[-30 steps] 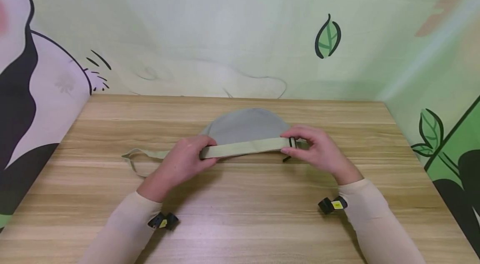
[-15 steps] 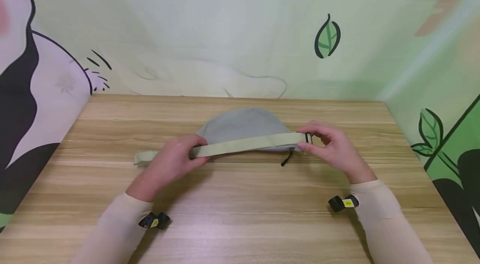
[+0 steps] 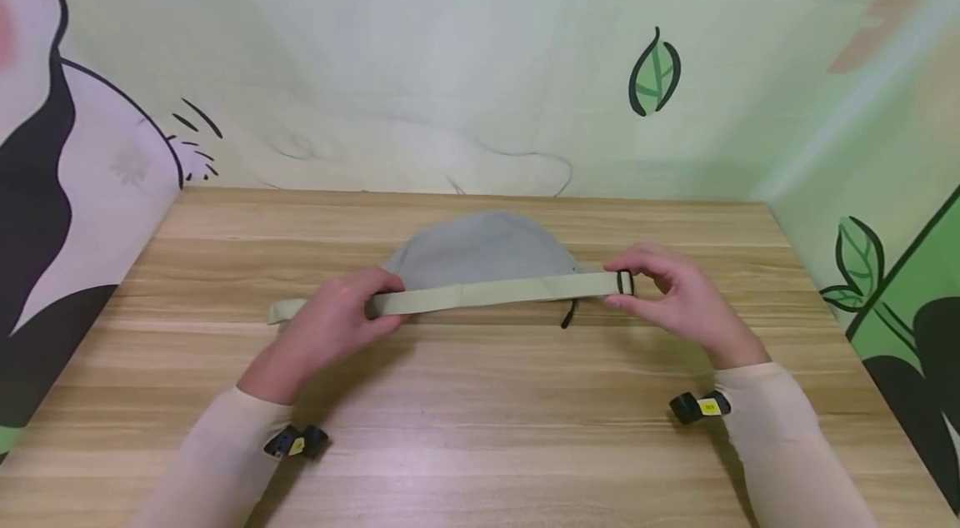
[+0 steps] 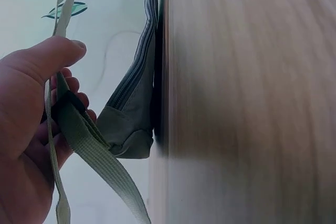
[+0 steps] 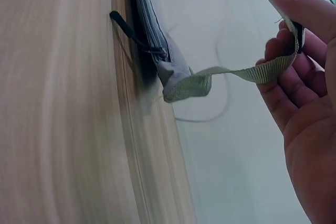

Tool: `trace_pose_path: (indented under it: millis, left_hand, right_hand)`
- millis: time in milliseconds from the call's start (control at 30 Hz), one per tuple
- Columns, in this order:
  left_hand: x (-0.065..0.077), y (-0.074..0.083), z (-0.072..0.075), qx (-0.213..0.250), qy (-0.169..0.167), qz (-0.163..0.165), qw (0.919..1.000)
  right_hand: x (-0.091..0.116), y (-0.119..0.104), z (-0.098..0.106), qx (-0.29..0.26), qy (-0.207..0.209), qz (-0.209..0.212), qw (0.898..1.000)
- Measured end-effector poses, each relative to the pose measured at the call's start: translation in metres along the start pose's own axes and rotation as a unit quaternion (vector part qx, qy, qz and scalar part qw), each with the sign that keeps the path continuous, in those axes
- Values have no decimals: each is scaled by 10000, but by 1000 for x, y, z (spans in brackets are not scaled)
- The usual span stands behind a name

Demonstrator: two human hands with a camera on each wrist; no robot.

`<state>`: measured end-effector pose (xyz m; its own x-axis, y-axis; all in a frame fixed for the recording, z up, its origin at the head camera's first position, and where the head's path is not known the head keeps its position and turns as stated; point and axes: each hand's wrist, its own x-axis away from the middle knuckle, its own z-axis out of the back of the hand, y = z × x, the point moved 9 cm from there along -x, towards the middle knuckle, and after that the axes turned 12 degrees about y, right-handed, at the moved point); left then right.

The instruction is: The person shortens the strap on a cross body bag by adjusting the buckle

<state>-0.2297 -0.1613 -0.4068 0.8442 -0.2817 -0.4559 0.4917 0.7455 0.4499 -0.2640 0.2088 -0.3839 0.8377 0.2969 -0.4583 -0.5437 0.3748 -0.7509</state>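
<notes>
A grey waist bag [image 3: 483, 249] with a curved top lies on the table. Its pale green webbing strap [image 3: 502, 292] runs taut across the bag's front, raised off the tabletop. My left hand [image 3: 337, 316] pinches the strap between thumb and fingers; a dark buckle [image 4: 71, 100] sits by the fingers in the left wrist view. At the other end, my right hand [image 3: 678, 295] pinches the strap by a black slider buckle [image 3: 626, 282]. From there the webbing sags back to the bag's corner in the right wrist view. A black zipper pull [image 3: 569, 314] hangs from the bag.
The wood-grain table [image 3: 480, 445] reaches back to a printed wall covering [image 3: 480, 70]. A short strap end [image 3: 285, 311] sticks out left of my left hand. Black wrist cameras sit on both sleeves.
My hands have moved apart, left hand leftward and right hand rightward. The strap stretch between them is longer. The loose loop at the left has shrunk to a short end.
</notes>
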Motion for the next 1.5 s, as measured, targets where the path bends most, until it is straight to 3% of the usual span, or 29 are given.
trace_pose_path:
  millis: [433, 900, 1300, 1500]
  left_hand:
    - [4, -5, 10, 155, 120, -223, 9996]
    - [11, -14, 17, 231, 62, -86, 9997]
    - [13, -17, 25, 252, 260, -271, 9990]
    - [16, -21, 31, 339, 323, -262, 9986]
  right_hand:
    - [0, 7, 16, -275, 230, -65, 9993]
    - [6, 17, 35, -717, 647, -261, 9950]
    - [10, 35, 56, -545, 934, -640, 9921]
    - [11, 46, 66, -1164, 1156, -900, 9823]
